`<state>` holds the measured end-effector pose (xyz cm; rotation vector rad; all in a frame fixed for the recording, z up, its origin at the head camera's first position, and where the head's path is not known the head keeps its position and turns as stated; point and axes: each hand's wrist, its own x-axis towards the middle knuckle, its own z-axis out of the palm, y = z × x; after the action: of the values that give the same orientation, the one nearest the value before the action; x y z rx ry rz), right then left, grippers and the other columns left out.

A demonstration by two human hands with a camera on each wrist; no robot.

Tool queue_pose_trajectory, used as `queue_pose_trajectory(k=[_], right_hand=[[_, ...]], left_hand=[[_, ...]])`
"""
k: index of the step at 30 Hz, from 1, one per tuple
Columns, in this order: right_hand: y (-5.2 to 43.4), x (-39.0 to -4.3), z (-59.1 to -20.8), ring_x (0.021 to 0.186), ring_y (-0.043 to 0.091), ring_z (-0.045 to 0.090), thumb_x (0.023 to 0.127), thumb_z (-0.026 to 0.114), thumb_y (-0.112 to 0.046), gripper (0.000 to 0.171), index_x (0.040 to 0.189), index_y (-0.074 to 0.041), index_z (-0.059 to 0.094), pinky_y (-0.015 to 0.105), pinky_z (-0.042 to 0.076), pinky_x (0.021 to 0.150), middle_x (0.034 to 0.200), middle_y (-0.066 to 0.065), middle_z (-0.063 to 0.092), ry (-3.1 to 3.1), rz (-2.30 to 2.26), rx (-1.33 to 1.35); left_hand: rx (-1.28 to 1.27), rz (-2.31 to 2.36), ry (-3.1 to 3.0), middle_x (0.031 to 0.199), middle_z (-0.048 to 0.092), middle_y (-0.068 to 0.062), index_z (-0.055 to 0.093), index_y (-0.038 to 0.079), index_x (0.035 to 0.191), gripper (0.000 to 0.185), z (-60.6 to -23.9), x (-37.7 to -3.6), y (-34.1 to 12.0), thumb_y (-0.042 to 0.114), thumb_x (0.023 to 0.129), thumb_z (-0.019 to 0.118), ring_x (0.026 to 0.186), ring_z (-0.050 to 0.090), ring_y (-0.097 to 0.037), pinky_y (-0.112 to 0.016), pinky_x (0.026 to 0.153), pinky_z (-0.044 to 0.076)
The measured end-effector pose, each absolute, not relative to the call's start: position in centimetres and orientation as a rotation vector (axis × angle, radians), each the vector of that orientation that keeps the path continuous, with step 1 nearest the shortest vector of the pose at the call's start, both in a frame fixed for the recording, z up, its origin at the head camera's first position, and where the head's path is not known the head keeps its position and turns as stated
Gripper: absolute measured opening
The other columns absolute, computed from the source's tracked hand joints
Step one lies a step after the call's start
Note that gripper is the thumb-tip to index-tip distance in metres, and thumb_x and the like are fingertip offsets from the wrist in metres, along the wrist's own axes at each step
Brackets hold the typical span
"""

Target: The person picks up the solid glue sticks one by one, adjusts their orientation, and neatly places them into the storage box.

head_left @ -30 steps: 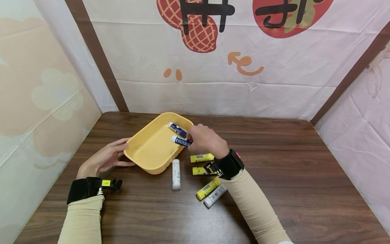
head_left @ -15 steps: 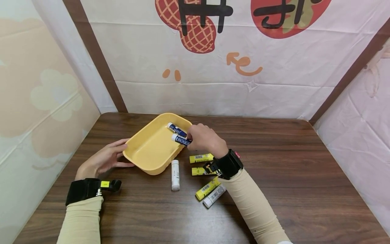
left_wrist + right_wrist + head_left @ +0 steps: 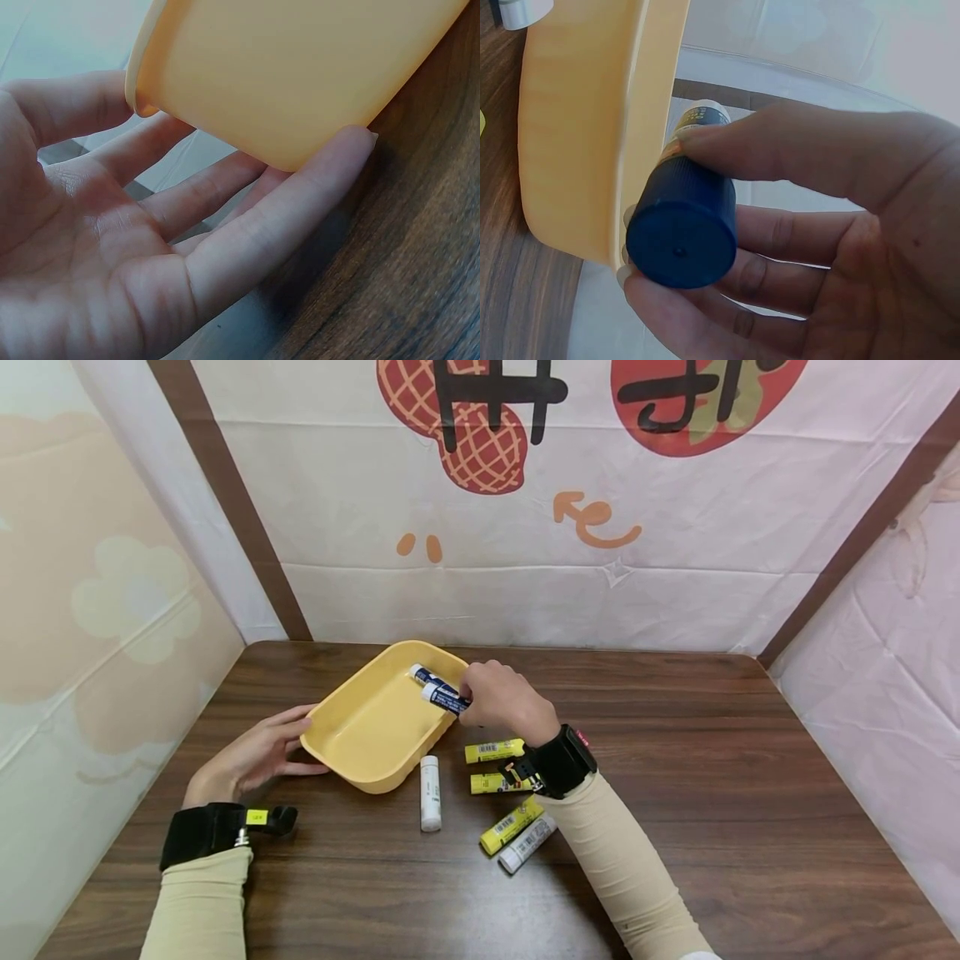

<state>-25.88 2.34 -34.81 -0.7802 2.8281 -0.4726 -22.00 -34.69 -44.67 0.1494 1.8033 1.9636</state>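
A dark-blue glue stick (image 3: 444, 697) with a white end is gripped between the thumb and fingers of my right hand (image 3: 504, 697), over the right side of a yellow plastic basket (image 3: 360, 777). In the right wrist view the stick's blue ribbed end (image 3: 679, 240) faces the camera, near the basket's rim. Another blue glue stick (image 3: 420, 673) lies inside the basket, partly overlapped by the held one. At the basket's left end is my left hand (image 3: 251, 756); its extended fingers touch the rim and lower wall, as the left wrist view shows.
Right of the basket lie three yellow glue sticks (image 3: 493, 751), partly under the right forearm. A white glue stick (image 3: 431, 793) is just in front of the basket, and a grey-white one (image 3: 527, 844) lies beside the nearest yellow one. Printed cloth (image 3: 525, 593) hangs behind the wooden table (image 3: 675, 777).
The held glue stick has shifted slightly toward the blue one in the basket, so the two now overlap more. My left hand stays at the basket's end.
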Motion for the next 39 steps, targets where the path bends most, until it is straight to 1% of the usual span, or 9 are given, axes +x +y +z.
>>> queue_pose_trajectory(k=[7, 11, 15, 20, 23, 27, 30, 36, 39], right_hand=[[2.0, -25.9, -34.8, 0.072, 0.015, 0.055, 0.089, 0.078, -0.016, 0.011, 0.094, -0.007, 0.074, 0.024, 0.043, 0.057, 0.09, 0.005, 0.066, 2.843, -0.482, -0.786], [1.8, -26.0, -34.6, 0.065, 0.014, 0.051, 0.089, 0.077, -0.013, 0.008, 0.086, -0.006, 0.074, 0.023, 0.04, 0.054, 0.081, 0.003, 0.063, 2.844, -0.487, -0.818], [1.5, -26.1, -34.4, 0.061, 0.012, 0.048, 0.088, 0.076, -0.012, 0.011, 0.079, -0.008, 0.072, 0.022, 0.038, 0.052, 0.074, 0.0, 0.058, 2.845, -0.487, -0.833], [0.9, -26.1, -34.3, 0.06, 0.011, 0.043, 0.088, 0.076, -0.013, 0.023, 0.069, -0.011, 0.063, 0.021, 0.034, 0.052, 0.068, -0.003, 0.049, 2.83, -0.495, -0.83], [0.5, -26.2, -34.2, 0.058, 0.01, 0.037, 0.088, 0.075, -0.01, 0.036, 0.062, -0.014, 0.05, 0.021, 0.029, 0.052, 0.064, -0.004, 0.04, 2.823, -0.486, -0.834], [0.1, -26.3, -34.1, 0.058, 0.011, 0.029, 0.086, 0.072, -0.004, 0.046, 0.06, -0.016, 0.035, 0.022, 0.023, 0.053, 0.064, -0.004, 0.028, 2.812, -0.481, -0.833], [-0.2, -26.3, -34.0, 0.057, 0.011, 0.027, 0.085, 0.071, -0.003, 0.048, 0.06, -0.017, 0.032, 0.022, 0.021, 0.053, 0.065, -0.004, 0.024, 2.809, -0.473, -0.828], [-0.6, -26.6, -33.9, 0.055, 0.01, 0.026, 0.084, 0.069, -0.002, 0.048, 0.059, -0.017, 0.031, 0.021, 0.021, 0.052, 0.064, -0.004, 0.021, 2.793, -0.438, -0.834], [-0.8, -26.7, -33.7, 0.055, 0.01, 0.029, 0.085, 0.069, -0.002, 0.045, 0.059, -0.016, 0.034, 0.021, 0.024, 0.051, 0.063, -0.004, 0.025, 2.774, -0.427, -0.835]], left_hand=[[0.163, 1.96, 1.817, 0.134, 0.061, 0.017, 0.01, 0.006, 0.166, 0.064, -44.8, -22.0, -34.8, 0.023, 0.113, 0.041, 0.121, 0.064, -0.001, -0.047, 0.096, 0.063], [0.161, 1.95, 1.831, 0.134, 0.061, 0.018, 0.008, 0.005, 0.166, 0.065, -44.9, -22.1, -34.8, 0.024, 0.113, 0.042, 0.12, 0.063, -0.001, -0.047, 0.097, 0.062], [0.158, 1.951, 1.819, 0.133, 0.062, 0.017, 0.005, 0.005, 0.166, 0.066, -45.0, -22.1, -34.9, 0.023, 0.113, 0.041, 0.12, 0.064, -0.002, -0.046, 0.096, 0.063], [0.148, 1.95, 1.822, 0.132, 0.063, 0.018, 0.005, 0.005, 0.166, 0.067, -44.9, -22.1, -35.0, 0.024, 0.113, 0.042, 0.119, 0.065, -0.001, -0.046, 0.095, 0.063], [0.151, 1.944, 1.83, 0.132, 0.063, 0.017, 0.007, 0.005, 0.166, 0.067, -44.8, -22.0, -34.9, 0.025, 0.113, 0.042, 0.119, 0.064, -0.002, -0.046, 0.095, 0.063], [0.155, 1.939, 1.837, 0.133, 0.062, 0.017, 0.007, 0.005, 0.166, 0.066, -44.8, -22.0, -34.9, 0.024, 0.113, 0.042, 0.119, 0.064, -0.001, -0.045, 0.096, 0.063], [0.159, 1.939, 1.844, 0.133, 0.061, 0.017, 0.007, 0.004, 0.166, 0.066, -44.8, -21.9, -35.0, 0.025, 0.113, 0.042, 0.119, 0.064, -0.001, -0.046, 0.096, 0.063], [0.167, 1.927, 1.865, 0.136, 0.059, 0.016, 0.011, 0.005, 0.166, 0.064, -44.8, -21.9, -34.9, 0.025, 0.113, 0.042, 0.121, 0.063, -0.001, -0.048, 0.097, 0.062], [0.169, 1.924, 1.87, 0.137, 0.058, 0.015, 0.013, 0.006, 0.166, 0.063, -44.9, -21.9, -34.9, 0.026, 0.113, 0.042, 0.121, 0.063, -0.002, -0.048, 0.097, 0.062]])
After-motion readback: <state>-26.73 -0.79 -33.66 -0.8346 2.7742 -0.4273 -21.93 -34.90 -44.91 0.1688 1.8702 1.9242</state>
